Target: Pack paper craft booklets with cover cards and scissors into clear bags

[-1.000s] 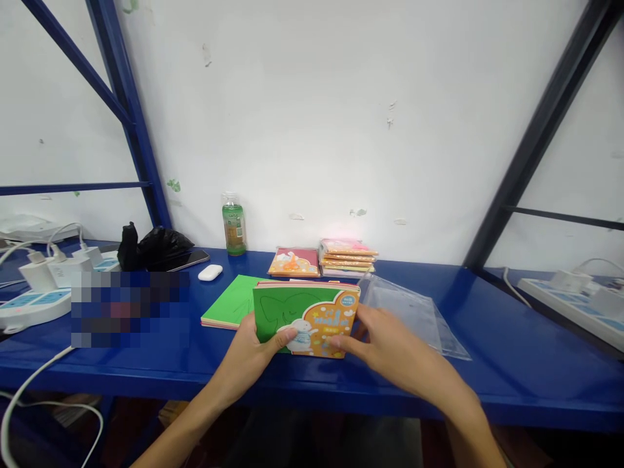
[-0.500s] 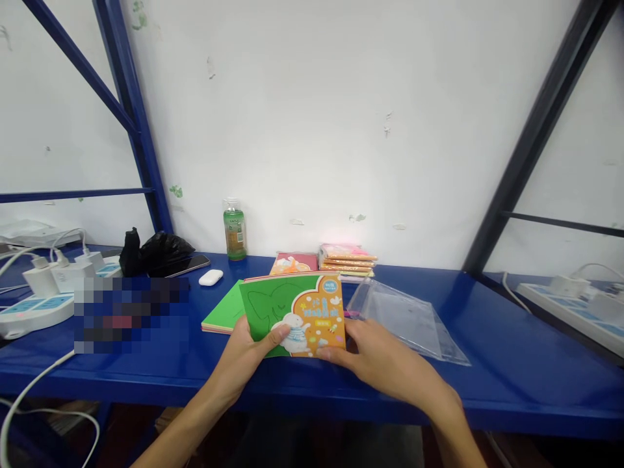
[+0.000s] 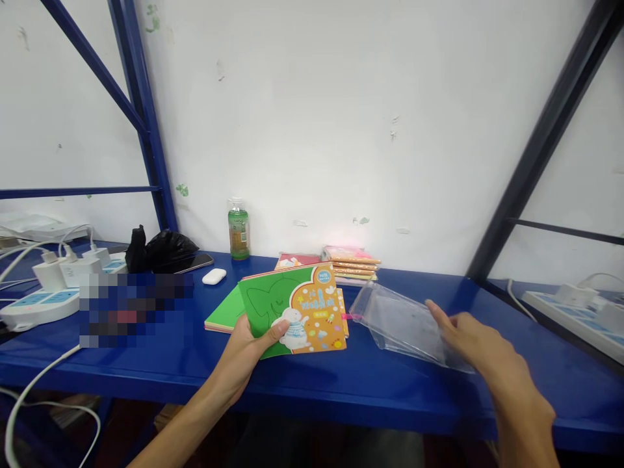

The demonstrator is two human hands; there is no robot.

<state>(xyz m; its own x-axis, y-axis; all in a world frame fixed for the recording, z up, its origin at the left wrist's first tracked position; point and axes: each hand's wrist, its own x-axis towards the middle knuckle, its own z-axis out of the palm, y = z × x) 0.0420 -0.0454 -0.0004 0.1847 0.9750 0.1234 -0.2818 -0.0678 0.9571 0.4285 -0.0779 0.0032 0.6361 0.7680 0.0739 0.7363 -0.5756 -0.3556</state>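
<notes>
My left hand point(image 3: 253, 344) pinches a thin stack of craft paper sheets point(image 3: 270, 299), thumb in front. The front sheet is green with a line drawing, and an orange cover card point(image 3: 326, 318) with a white cartoon animal overlaps its right part. To the right, my right hand point(image 3: 470, 338) is at the near right end of a clear plastic sleeve point(image 3: 397, 318), thumb on top and other fingers mostly hidden. A pink tab point(image 3: 351, 316) shows at the sleeve's left end. Behind the held sheets, another green-topped paper stack point(image 3: 224, 312) lies on the blue table point(image 3: 312, 390).
Several packaged paper packs point(image 3: 351, 263) are piled by the wall, beside a red pack point(image 3: 297, 260). A green-labelled bottle point(image 3: 238, 231), white earbud case point(image 3: 214, 277), phone point(image 3: 188, 264) and black plastic bag point(image 3: 168, 247) stand or lie left. Power strips point(image 3: 41, 305) with cables occupy the left edge.
My right hand has left the orange card and moved right to the plastic sleeve, whose shape has shifted. My left hand still holds the sheets, now slightly tilted.
</notes>
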